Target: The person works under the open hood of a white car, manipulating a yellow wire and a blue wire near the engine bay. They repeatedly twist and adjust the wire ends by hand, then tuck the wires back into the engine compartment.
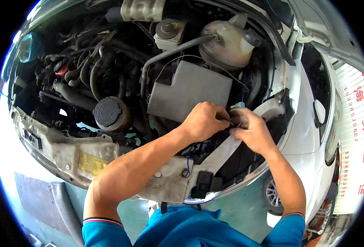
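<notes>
Over the right side of an open engine bay, my left hand [206,120] and my right hand [253,128] meet with fingertips almost touching. Both are closed in a pinch. Between them is something small and thin, too hidden by the fingers to name. A small light-blue capped piece [240,105] sticks up by my right index finger; whether that hand grips it I cannot tell. Just beyond my left hand lies a grey box cover [190,88]. Beneath my hands a pale metal brace [223,156] slants toward the front panel.
A whitish coolant tank [225,43] and a brake fluid reservoir [169,33] sit farther back. Left of my forearm is a round black cap [108,113]. A thin blue wire [188,160] rises from the front crossmember [165,185]. At right stands a white car [301,136].
</notes>
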{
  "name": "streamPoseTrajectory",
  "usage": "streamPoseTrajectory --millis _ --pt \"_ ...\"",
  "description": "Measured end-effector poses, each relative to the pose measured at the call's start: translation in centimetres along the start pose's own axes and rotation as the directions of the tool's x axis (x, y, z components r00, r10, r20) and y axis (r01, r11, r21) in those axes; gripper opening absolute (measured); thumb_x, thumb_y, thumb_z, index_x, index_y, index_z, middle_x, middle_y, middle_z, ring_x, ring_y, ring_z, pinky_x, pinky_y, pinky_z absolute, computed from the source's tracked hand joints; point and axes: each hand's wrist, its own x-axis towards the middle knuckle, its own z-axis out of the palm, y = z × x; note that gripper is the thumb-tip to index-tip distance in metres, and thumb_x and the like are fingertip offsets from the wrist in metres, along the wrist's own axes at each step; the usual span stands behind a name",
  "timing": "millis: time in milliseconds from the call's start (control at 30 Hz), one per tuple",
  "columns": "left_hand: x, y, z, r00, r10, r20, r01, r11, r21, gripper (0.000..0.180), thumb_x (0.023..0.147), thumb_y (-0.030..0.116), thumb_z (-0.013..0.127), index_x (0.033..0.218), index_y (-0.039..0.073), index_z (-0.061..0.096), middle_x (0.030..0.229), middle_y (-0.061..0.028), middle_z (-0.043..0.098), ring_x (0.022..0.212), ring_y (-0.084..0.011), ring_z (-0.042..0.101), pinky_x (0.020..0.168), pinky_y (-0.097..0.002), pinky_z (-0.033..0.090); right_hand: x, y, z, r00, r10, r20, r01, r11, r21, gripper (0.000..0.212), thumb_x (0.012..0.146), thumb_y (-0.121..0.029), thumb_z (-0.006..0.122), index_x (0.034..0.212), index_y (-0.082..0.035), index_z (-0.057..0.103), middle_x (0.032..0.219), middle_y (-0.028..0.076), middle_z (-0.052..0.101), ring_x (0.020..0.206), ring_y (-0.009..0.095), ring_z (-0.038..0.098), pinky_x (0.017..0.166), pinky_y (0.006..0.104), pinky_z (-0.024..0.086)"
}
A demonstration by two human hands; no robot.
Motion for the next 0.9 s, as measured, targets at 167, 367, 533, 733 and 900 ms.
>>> streamPoseTrajectory --millis 167,367,533,733,900 --pt "-0.4 0.5 -0.1 0.992 0.11 -0.067 -0.108 0.993 0.037 0.026 0.085 0.009 0.075 0.109 0.001 0.074 0.097 -0.0155 0.074 0.087 -0.023 0.073 0.081 -0.0364 0.057 0.6 1.6 0.9 0.987 -0.15 -0.055 0.141 0.98 -0.14 0.041 0.087 0.005 0.071 0.126 0.006 0.057 0.11 0.013 0.072 0.099 0.018 0.07 0.084 0.0315 0.056" --pt "-0.4 0.5 -0.1 0.949 0.305 -0.081 -0.272 0.921 0.278 0.025 0.084 0.007 0.073 0.109 0.002 0.074 0.102 -0.013 0.072 0.086 -0.0297 0.072 0.08 -0.0377 0.057 0.0 1.7 0.9 0.966 -0.225 -0.125 0.214 0.972 -0.094 0.033 0.086 -0.004 0.076 0.114 0.004 0.062 0.103 0.018 0.075 0.096 0.025 0.075 0.084 0.0358 0.059" --pt "-0.3 0.0 0.1 0.947 0.311 -0.084 -0.285 0.93 0.233 0.025 0.084 0.007 0.074 0.108 0.001 0.074 0.102 -0.0146 0.072 0.088 -0.03 0.072 0.081 -0.0381 0.057 -0.3 1.4 0.4 0.99 -0.125 -0.069 0.126 0.992 0.009 0.028 0.089 -0.003 0.075 0.113 0.004 0.062 0.1 0.013 0.075 0.084 0.016 0.071 0.073 0.0306 0.058" --pt "-0.4 0.5 0.1 0.971 0.224 -0.081 -0.21 0.966 0.148 0.023 0.086 0.007 0.074 0.107 -0.002 0.073 0.102 -0.0158 0.073 0.089 -0.0251 0.072 0.083 -0.0364 0.056 -0.4 1.5 0.4 0.989 -0.11 -0.104 0.12 0.988 0.095 0.026 0.091 -0.004 0.074 0.115 0.002 0.064 0.098 0.01 0.074 0.08 0.012 0.068 0.067 0.0276 0.056" --pt "-0.4 0.6 0.1 0.993 0.116 -0.038 -0.112 0.99 0.084 0.021 0.087 0.008 0.076 0.105 -0.003 0.073 0.101 -0.0157 0.074 0.09 -0.0202 0.071 0.083 -0.0352 0.056 0.3 1.9 -0.2 0.835 -0.544 -0.086 0.498 0.813 -0.302 0.029 0.086 -0.003 0.078 0.113 -0.004 0.069 0.1 0.011 0.074 0.079 0.02 0.072 0.068 0.0308 0.058"
